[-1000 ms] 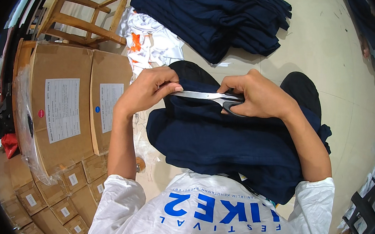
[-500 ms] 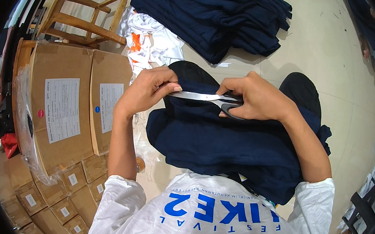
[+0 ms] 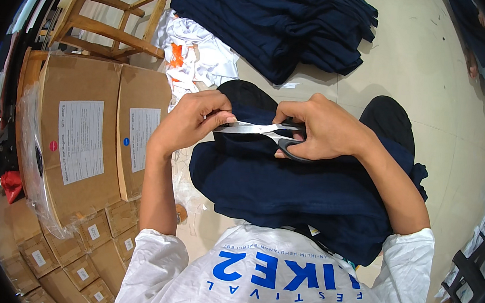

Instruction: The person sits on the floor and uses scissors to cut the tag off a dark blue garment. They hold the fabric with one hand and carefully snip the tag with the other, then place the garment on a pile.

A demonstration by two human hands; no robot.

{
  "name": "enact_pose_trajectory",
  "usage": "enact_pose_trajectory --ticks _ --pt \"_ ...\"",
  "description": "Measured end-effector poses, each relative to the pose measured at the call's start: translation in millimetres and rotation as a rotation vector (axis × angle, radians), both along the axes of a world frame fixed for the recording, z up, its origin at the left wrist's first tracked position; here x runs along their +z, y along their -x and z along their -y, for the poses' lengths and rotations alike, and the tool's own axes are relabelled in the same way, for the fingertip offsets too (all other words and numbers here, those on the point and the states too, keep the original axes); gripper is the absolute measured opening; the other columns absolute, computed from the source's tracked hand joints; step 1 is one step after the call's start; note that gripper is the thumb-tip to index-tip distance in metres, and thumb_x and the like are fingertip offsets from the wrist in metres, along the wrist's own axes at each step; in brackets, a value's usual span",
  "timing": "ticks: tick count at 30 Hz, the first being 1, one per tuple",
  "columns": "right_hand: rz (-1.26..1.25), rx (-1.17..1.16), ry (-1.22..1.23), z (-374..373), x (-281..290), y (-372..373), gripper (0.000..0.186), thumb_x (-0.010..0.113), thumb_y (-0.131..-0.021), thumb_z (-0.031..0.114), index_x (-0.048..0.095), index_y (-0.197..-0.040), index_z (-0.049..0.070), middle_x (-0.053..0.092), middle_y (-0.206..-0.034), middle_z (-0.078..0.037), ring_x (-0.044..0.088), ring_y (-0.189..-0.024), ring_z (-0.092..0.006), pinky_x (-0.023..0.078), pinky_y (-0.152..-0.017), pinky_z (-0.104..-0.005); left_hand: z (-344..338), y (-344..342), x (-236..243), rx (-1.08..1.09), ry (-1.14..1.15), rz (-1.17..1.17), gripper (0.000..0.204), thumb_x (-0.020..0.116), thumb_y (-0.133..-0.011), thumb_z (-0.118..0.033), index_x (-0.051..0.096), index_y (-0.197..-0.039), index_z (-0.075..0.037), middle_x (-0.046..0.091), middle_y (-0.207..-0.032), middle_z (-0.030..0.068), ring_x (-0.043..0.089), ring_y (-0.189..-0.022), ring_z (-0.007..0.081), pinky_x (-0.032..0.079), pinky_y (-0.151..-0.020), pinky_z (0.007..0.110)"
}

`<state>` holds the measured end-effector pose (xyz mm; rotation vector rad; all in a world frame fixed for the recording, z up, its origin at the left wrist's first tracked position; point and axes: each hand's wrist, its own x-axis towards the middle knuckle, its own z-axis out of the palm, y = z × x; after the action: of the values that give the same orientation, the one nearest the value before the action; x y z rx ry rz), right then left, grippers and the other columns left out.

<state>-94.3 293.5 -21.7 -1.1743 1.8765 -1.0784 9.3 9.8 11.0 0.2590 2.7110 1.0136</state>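
My right hand (image 3: 328,129) grips scissors (image 3: 256,129) with silver blades and black handles, its fingers around the handles. The blades point left and stand slightly apart. At their tips, my left hand (image 3: 196,118) is closed in a pinch, thumb against forefinger; what it holds is too small or hidden to tell. A dark navy garment (image 3: 285,187) lies bunched across my lap, below and behind the scissors.
A pile of navy garments (image 3: 270,27) lies on the floor ahead, beside white cloth with orange patches (image 3: 204,61). Cardboard boxes (image 3: 80,131) stand at left below a wooden stool (image 3: 109,27). At lower right is a black plastic frame-like object (image 3: 468,272).
The scissors' handles and blades have spread wider, and my right hand has shifted slightly left. My left hand keeps its pinch in nearly the same place.
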Motion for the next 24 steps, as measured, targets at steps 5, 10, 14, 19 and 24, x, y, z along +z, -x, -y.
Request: enact_pose_trajectory --ticks 5,10,14,19,24 --pt "-0.002 -0.003 0.006 2.2 -3.4 -1.4 0.041 0.092 -0.075 0.027 0.069 -0.099 0.003 0.059 -0.057 -0.007 0.055 -0.05 -0.0204 0.037 -0.051 -0.0339 -2.6 2.5 -1.3 -0.044 -0.006 -0.045 0.02 0.075 -0.097 -0.017 0.068 -0.09 0.0 0.064 -0.078 0.0077 0.058 -0.069 0.0175 0.047 -0.061 0.033" --pt "0.001 0.006 -0.005 4.3 -3.9 -2.0 0.041 0.092 -0.076 0.028 0.069 -0.099 0.003 0.059 -0.056 -0.007 0.054 -0.049 -0.0193 0.037 -0.051 -0.0336 -3.3 1.5 -1.0 -0.041 0.01 -0.041 0.02 0.075 -0.097 -0.017 0.068 -0.09 0.0 0.064 -0.078 0.0078 0.058 -0.069 0.0183 0.047 -0.061 0.033" --pt "0.007 0.004 0.028 4.1 -8.5 -1.4 0.041 0.092 -0.076 0.028 0.07 -0.099 0.003 0.059 -0.056 -0.007 0.054 -0.049 -0.0184 0.036 -0.05 -0.0336 -3.8 1.9 -0.2 -0.04 0.029 -0.033 0.02 0.076 -0.097 -0.017 0.068 -0.09 0.0 0.064 -0.078 0.008 0.058 -0.069 0.0184 0.047 -0.062 0.033" --pt "-0.04 -0.025 0.046 3.7 -10.3 -4.7 0.042 0.092 -0.075 0.03 0.069 -0.098 0.003 0.06 -0.057 -0.007 0.059 -0.05 -0.0207 0.041 -0.052 -0.034 -4.6 1.1 -0.9 -0.027 -0.001 -0.034 0.02 0.076 -0.096 -0.017 0.068 -0.09 0.0 0.064 -0.078 0.008 0.058 -0.069 0.0182 0.047 -0.061 0.033" --pt "-0.061 -0.031 -0.008 7.1 -1.7 -8.5 0.039 0.089 -0.076 0.033 0.07 -0.096 0.007 0.064 -0.059 -0.007 0.066 -0.057 -0.0284 0.049 -0.059 -0.0389 -4.1 0.3 -1.5 -0.029 -0.009 -0.05 0.02 0.076 -0.097 -0.017 0.069 -0.09 0.0 0.064 -0.079 0.0075 0.059 -0.068 0.0166 0.047 -0.061 0.032"
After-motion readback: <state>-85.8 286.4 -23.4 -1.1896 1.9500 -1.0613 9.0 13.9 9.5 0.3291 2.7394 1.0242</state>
